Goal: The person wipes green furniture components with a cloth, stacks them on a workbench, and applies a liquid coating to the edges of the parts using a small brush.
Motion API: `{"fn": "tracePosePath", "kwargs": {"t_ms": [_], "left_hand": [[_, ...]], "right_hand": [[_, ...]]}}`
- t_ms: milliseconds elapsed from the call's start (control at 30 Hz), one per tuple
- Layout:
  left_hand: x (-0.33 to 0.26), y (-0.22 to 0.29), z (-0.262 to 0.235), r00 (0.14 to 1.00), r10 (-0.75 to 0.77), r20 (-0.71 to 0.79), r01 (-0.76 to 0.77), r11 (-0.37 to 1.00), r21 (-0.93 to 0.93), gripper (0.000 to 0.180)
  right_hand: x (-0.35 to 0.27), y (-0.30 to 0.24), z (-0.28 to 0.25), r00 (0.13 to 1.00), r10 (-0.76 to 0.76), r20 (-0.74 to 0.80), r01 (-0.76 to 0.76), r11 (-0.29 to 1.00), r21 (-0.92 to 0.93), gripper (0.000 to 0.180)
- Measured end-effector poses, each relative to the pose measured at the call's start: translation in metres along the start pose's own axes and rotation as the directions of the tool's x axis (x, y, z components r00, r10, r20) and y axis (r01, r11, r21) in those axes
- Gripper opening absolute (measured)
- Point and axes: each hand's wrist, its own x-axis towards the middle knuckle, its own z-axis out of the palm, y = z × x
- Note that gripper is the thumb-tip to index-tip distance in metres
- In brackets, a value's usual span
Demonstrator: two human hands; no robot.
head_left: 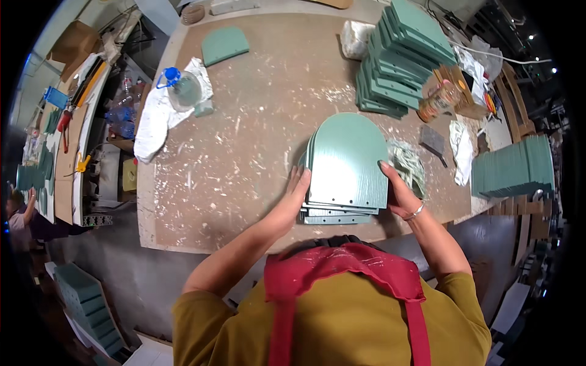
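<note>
Currently, left hand (295,190) and right hand (400,193) hold panel stack (348,155) by its sides; piling seems partly done, edges uneven; beyond it, leftward, loose panel (224,45) lies unstacked.

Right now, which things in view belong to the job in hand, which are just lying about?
Likely the job:
pile of green boards, between left hand and right hand
tall green stack
lone green board

Probably just lying about:
blue-capped bottle
white cloth near it
crumpled rag
</note>
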Motion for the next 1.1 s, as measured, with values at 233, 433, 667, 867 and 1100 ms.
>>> {"fn": "tracePosePath", "kwargs": {"t_ms": [233,433,667,867,1100], "left_hand": [[-0.004,0.022,0.022,0.981,0.112,-0.156,-0.080,0.977,0.197,0.085],[0.023,0.000,0.048,0.966,0.211,-0.150,-0.215,0.977,-0.013,0.087],[0.002,0.008,0.046,0.892,0.313,-0.325,-0.339,0.940,-0.025,0.078],[-0.027,-0.022,0.075,0.936,0.113,-0.334,-0.136,0.990,-0.046,0.082],[-0.023,-0.029,0.052,0.953,0.191,-0.236,-0.241,0.949,-0.206,0.092]], "right_hand": [[-0.021,0.002,-0.017,0.976,-0.123,-0.178,0.129,0.991,0.019,0.069],[0.004,-0.017,0.010,0.970,-0.211,-0.121,0.187,0.965,-0.183,0.062],[0.009,0.001,-0.026,0.976,-0.205,-0.072,0.206,0.978,0.011,0.071],[-0.004,0.043,-0.023,0.982,-0.131,-0.138,0.152,0.976,0.154,0.070],[0.007,0.024,-0.032,0.998,-0.055,-0.015,0.057,0.979,0.194,0.064]]}}
